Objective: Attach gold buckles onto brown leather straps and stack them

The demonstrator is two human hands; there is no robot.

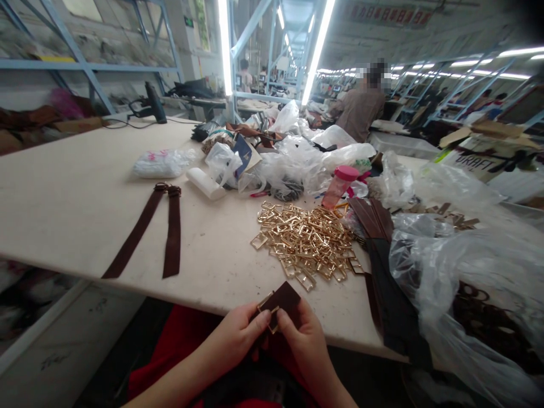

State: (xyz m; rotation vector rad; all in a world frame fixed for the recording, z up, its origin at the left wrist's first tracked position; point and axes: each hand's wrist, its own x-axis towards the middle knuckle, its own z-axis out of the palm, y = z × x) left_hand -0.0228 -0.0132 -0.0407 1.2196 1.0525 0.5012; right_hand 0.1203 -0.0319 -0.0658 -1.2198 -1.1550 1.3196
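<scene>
At the table's front edge, my left hand (244, 331) pinches a gold rectangular buckle (267, 309) between thumb and fingers. My right hand (304, 334) grips a dark brown strap (285, 300), with its thumb beside the buckle. The strap end rises above the buckle and seems to pass through it; fingers hide part of this. Just beyond my hands lies a heap of gold buckles (310, 238). To the left, two brown straps (172, 243) lie flat, their far ends fitted with hardware.
Clear plastic bags (297, 153) pile up at the back. A pink-lidded bottle (340, 184) stands behind the heap. Dark strips (382, 272) and a large plastic bag (459, 283) cover the right side. A black heat-gun-like tool (153, 105) stands far left. A person (361, 107) is farther back.
</scene>
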